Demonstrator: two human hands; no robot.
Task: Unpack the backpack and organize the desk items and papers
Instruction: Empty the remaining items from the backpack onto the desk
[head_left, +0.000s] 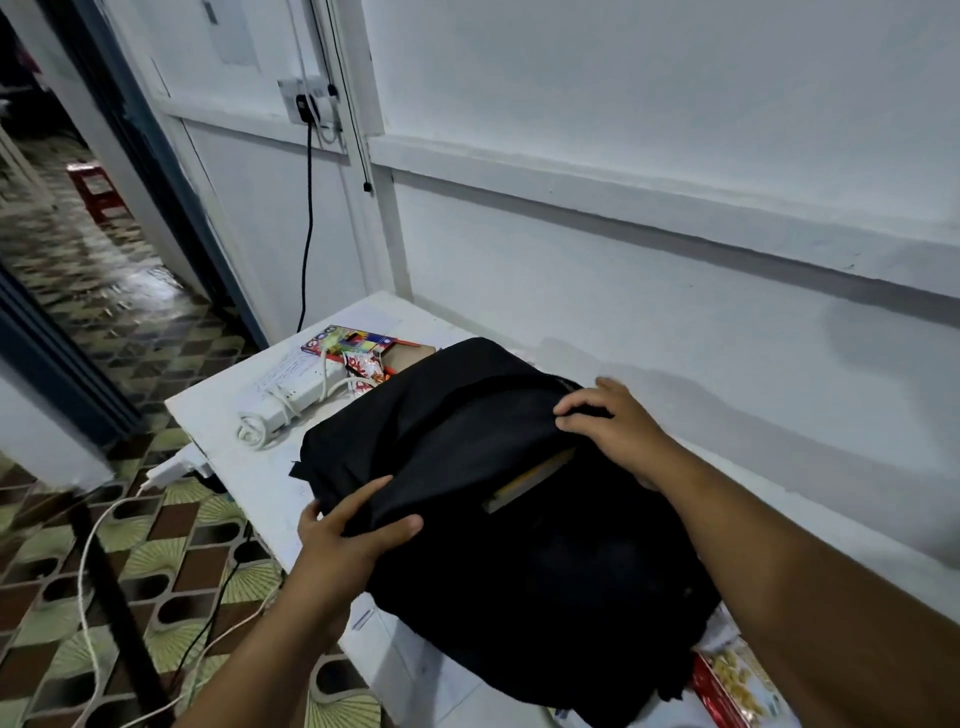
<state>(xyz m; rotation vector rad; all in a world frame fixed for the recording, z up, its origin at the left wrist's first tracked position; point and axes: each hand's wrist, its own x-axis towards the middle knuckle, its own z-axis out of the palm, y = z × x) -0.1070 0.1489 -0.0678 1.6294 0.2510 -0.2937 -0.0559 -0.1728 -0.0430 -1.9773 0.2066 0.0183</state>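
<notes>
Black fabric fills the lower centre of the frame: the backpack (498, 499) lies flat on the white desk (228, 415), its long axis running from lower right to upper left. Your hands sit apart on it. Your left hand (348, 530) grips the flap's near edge at centre left; your right hand (608, 426) pinches the flap's far edge at centre right. Between them a yellow-edged book (530, 480) shows in the opening, nearer your right hand, so that hand looks better placed to reach in.

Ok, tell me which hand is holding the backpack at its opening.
The right hand: its fingers grip the flap edge of the black backpack just above the gap. The left hand only holds the bag's near-left side.
</notes>
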